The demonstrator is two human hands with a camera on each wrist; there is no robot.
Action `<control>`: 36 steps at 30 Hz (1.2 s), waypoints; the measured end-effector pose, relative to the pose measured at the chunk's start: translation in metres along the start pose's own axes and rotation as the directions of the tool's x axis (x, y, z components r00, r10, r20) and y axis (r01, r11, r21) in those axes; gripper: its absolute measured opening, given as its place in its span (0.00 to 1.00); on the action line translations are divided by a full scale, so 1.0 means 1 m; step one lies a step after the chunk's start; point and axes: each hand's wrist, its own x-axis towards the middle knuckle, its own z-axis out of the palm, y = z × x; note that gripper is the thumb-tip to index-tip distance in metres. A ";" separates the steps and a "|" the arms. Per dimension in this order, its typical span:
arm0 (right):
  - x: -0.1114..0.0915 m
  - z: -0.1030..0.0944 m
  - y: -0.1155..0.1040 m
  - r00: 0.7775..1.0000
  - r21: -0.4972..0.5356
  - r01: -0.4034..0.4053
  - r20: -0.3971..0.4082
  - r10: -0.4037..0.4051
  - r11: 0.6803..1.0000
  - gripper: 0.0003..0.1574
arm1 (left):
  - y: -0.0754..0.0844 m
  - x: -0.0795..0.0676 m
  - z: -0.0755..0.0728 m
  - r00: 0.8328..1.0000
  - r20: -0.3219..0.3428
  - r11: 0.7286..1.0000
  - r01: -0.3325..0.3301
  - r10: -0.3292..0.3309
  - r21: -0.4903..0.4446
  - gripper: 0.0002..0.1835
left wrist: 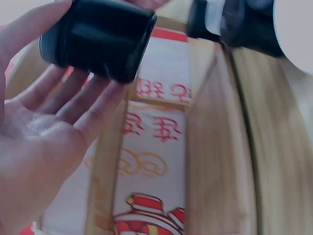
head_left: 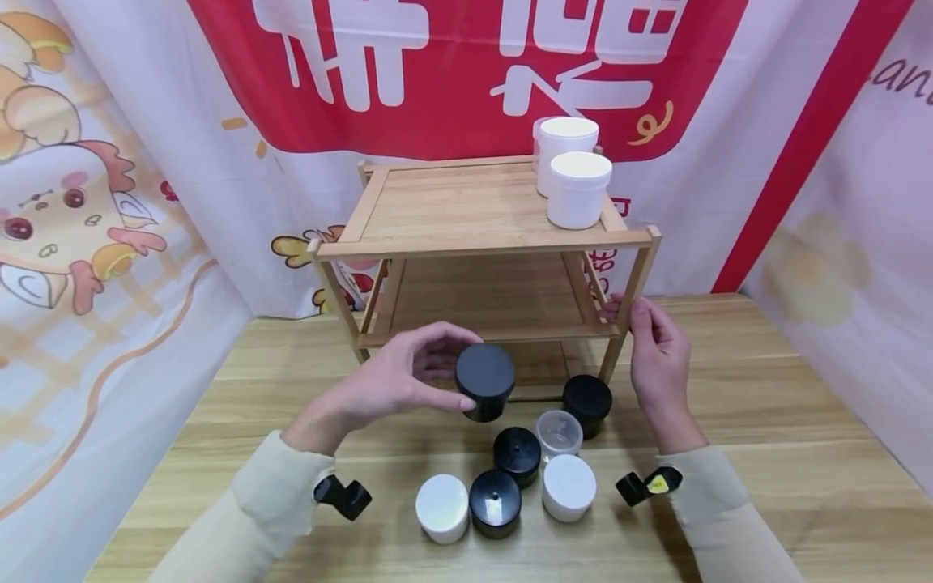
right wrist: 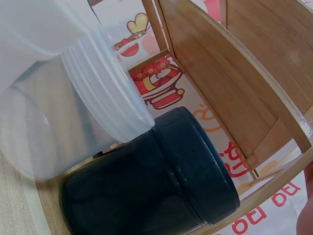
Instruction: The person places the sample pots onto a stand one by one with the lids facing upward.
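Observation:
A lidded black jar (head_left: 484, 374) is held by my left hand (head_left: 404, 372), thumb on the near side and fingers around the far side. It is held up in front of the wooden shelf rack (head_left: 445, 209). In the left wrist view the same jar (left wrist: 100, 41) lies against the fingers, above the palm. My right hand (head_left: 662, 356) grips the rack's front right leg (head_left: 636, 279), with fingertips showing behind it. Two white jars (head_left: 576, 190) stand on the right end of the top shelf.
On the table before the rack stand a black jar (head_left: 587, 401), a clear jar (head_left: 558, 433), two shorter black jars (head_left: 517, 453) and two white jars (head_left: 568, 486), close together. Behind the rack hangs a red and white printed cloth (head_left: 466, 97); printed cloth also lines both sides.

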 end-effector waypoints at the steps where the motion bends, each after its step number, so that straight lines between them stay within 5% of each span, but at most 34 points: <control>1: 0.000 0.000 0.000 1.000 0.000 0.002 0.000 -0.002 1.000 0.30 | 0.005 -0.001 0.001 1.000 -0.012 1.000 0.001 -0.001 -0.008 0.36; 10: -0.002 0.000 -0.001 1.000 -0.012 -0.012 -0.008 0.012 1.000 0.31 | 0.048 -0.006 0.003 0.990 -0.135 0.999 -0.042 0.042 0.003 0.33; 16: -0.003 -0.002 -0.003 0.999 -0.043 -0.037 -0.002 0.037 0.998 0.28 | 0.071 -0.003 0.002 0.966 -0.238 0.994 -0.085 0.099 0.071 0.30; 28: -0.004 -0.001 -0.003 0.999 -0.073 -0.052 0.002 0.052 0.996 0.29 | 0.100 0.006 0.000 0.956 -0.258 0.987 -0.118 0.143 0.110 0.30; 36: -0.003 0.001 -0.003 0.999 -0.037 -0.038 -0.003 0.038 0.999 0.30 | 0.126 0.017 -0.008 0.910 -0.369 0.982 -0.169 0.189 0.085 0.30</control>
